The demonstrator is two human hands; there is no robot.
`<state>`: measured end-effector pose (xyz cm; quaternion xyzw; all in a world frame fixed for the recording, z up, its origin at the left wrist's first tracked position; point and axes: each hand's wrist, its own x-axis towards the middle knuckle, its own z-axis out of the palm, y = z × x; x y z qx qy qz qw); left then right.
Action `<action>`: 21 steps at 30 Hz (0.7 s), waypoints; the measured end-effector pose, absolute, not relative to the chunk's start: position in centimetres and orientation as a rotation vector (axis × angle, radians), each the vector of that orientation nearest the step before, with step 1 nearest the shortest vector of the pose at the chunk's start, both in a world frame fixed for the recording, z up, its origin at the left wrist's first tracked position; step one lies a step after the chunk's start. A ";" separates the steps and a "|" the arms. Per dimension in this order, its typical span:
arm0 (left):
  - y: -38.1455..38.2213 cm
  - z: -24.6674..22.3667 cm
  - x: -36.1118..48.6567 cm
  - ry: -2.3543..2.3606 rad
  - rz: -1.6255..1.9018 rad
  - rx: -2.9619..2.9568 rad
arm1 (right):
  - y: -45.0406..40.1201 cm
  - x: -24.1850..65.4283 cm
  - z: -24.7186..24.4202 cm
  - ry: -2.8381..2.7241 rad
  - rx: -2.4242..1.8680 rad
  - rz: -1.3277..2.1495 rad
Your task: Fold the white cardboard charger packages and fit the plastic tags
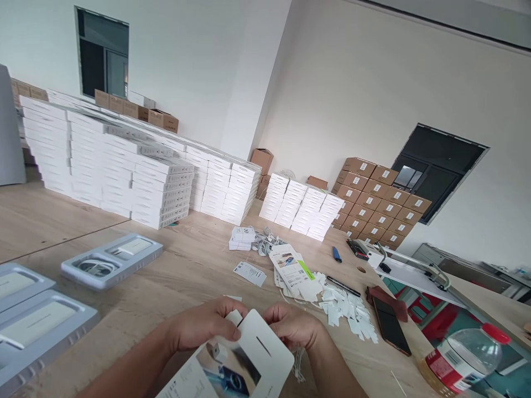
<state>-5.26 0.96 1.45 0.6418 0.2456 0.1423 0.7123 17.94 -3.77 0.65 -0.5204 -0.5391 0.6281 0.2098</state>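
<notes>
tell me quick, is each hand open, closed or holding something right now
Left hand: closed, holding the printed white packaging, thumb on top.
Right hand: closed, fingers curled at the same packaging's edge.

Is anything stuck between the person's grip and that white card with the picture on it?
No, nothing visible is in the way: the left hand and right hand both touch the white card.

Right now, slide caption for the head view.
Hands holding printed packaging over a wooden table, white boxes beyond.
</notes>
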 end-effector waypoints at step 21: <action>-0.4 0.5 -3.0 0.497 0.163 1.594 | -6.4 32.2 3.3 -1.410 -2.456 0.226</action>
